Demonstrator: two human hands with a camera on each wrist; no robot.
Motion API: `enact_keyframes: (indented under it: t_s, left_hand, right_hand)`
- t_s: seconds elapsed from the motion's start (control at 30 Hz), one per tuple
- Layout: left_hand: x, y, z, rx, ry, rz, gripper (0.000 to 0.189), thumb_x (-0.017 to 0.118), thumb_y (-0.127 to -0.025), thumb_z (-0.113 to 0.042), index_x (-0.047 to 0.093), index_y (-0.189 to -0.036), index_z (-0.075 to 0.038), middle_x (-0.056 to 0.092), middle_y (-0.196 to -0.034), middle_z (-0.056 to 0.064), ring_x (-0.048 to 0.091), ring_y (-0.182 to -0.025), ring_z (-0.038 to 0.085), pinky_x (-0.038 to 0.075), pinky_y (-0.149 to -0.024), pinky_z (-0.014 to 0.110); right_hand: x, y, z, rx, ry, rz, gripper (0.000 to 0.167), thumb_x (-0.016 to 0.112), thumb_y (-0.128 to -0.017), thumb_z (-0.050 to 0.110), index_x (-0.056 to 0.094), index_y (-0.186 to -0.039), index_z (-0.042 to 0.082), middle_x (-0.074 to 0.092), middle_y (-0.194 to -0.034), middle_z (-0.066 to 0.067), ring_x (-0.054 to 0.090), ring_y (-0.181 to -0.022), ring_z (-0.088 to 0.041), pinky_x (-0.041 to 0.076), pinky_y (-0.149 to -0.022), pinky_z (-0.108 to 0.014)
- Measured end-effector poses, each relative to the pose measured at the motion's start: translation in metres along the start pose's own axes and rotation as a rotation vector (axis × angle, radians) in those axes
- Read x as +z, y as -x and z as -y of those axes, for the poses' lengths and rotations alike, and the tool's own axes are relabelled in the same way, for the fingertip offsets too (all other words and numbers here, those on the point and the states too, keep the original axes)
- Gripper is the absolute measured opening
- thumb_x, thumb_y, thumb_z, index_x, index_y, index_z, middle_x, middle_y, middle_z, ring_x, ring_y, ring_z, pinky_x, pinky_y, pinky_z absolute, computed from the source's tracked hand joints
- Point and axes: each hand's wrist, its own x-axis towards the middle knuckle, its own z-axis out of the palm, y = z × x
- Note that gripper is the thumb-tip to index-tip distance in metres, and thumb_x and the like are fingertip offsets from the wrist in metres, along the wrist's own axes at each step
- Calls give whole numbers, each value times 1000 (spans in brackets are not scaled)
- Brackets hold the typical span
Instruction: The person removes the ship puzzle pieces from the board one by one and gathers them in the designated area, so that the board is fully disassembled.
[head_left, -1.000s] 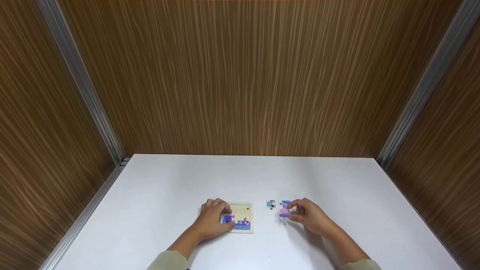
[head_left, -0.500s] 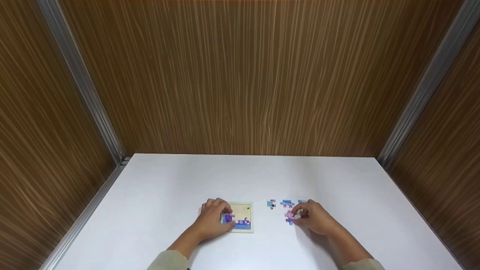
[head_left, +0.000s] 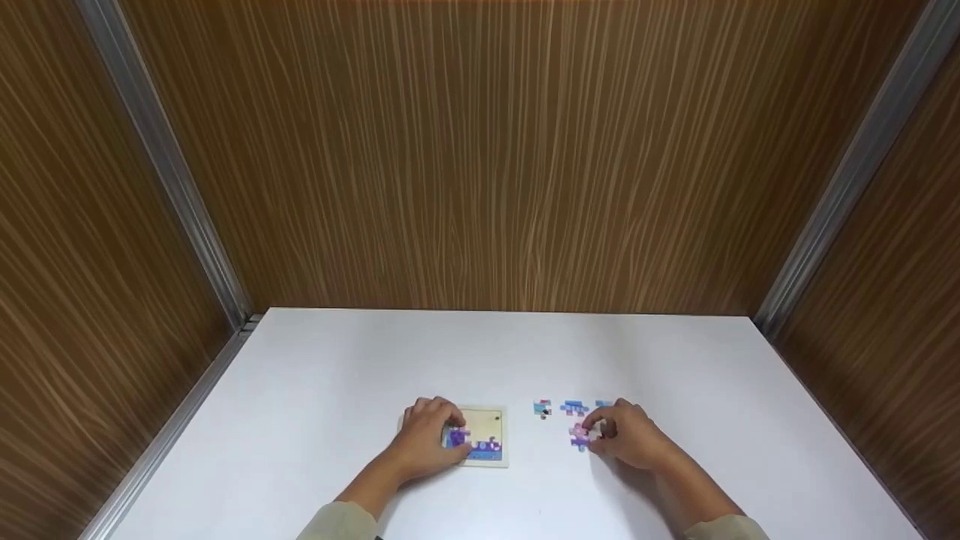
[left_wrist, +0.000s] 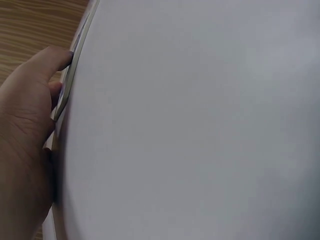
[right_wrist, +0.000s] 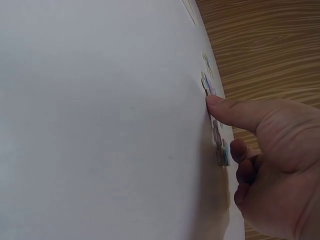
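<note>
to handle the pink-and-purple piece well, i'd keep the pinch light and on its edges, mind the knobs, and turn it level without knocking the striped blue piece just beyond it. i'd also press evenly on the puzzle tray, since i think it could slide on the smooth white table. my right hand has that piece between thumb and bent index finger, well to the right of the tray; whether it lies flat or is slightly raised, i can't tell. its other fingers curl in under the palm, and the forearm slants in from the lower right. my left hand is clamped over the tray's left side, thumb across the near part, fingers arched toward the far edge, covering some of the fitted purple and blue pieces. the two hands are well apart.
</note>
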Motion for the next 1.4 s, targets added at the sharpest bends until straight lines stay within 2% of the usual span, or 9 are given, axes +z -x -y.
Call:
enact_keyframes:
  t_s: [0.27,0.37,0.5,0.63,0.8,1.0,1.1,1.4]
  left_hand:
    - [-4,-1,-2,9,-6,11,41,83,-87,-47,67,-115,-22,67,-122,-3,51,-125,26,36,-114,57]
    - [-8,0,-2,22,-14,27,42,83,-87,-47,68,-116,-20,67,-124,-2,52,-125,26,37,-114,56]
    - [-16,4,5,32,-10,41,49,83,-88,-48,68,-124,-18,63,-140,2,52,-136,31,36,-121,61]
    - [-23,8,16,38,-7,42,64,82,-89,-51,67,-139,-14,56,-158,7,45,-152,38,30,-127,68]
    - [-27,12,24,53,-49,58,75,78,-91,-61,62,-149,-15,56,-162,6,42,-155,39,29,-127,70]
    - [-27,13,25,49,-73,87,74,74,-92,-65,63,-150,-20,56,-162,2,40,-156,38,28,-126,71]
    - [-27,12,24,51,-88,92,74,73,-93,-65,63,-150,-20,55,-163,2,40,-156,38,29,-126,70]
    - [-27,14,25,54,-96,97,72,72,-93,-64,62,-150,-20,52,-165,-1,39,-156,36,30,-125,68]
  right_hand:
    - [-2,1,9,34,113,-5,26,92,-85,16,79,-105,26,56,-92,-3,46,-90,-20,35,-80,-39]
    - [-7,1,13,26,137,5,27,92,-85,18,79,-109,24,58,-97,-3,48,-94,-20,38,-83,-42]
    - [-12,-2,24,28,128,24,36,89,-89,24,77,-123,22,63,-115,-7,57,-108,-24,52,-96,-51]
    - [-10,-4,39,-10,83,26,46,88,-92,25,73,-135,19,62,-128,-12,59,-122,-31,54,-107,-59]
    - [5,-10,59,-78,30,54,49,86,-93,24,71,-138,15,62,-129,-14,62,-123,-34,55,-106,-58]
    - [34,-21,76,-121,-44,107,49,83,-96,27,68,-141,12,63,-131,-14,63,-128,-38,53,-111,-62]
    - [49,-26,84,-155,-71,117,48,82,-96,26,69,-139,11,63,-128,-14,65,-124,-37,54,-109,-62]
    - [80,-40,111,-235,-53,132,46,84,-95,25,72,-136,8,64,-114,-7,62,-104,-19,56,-95,-42]
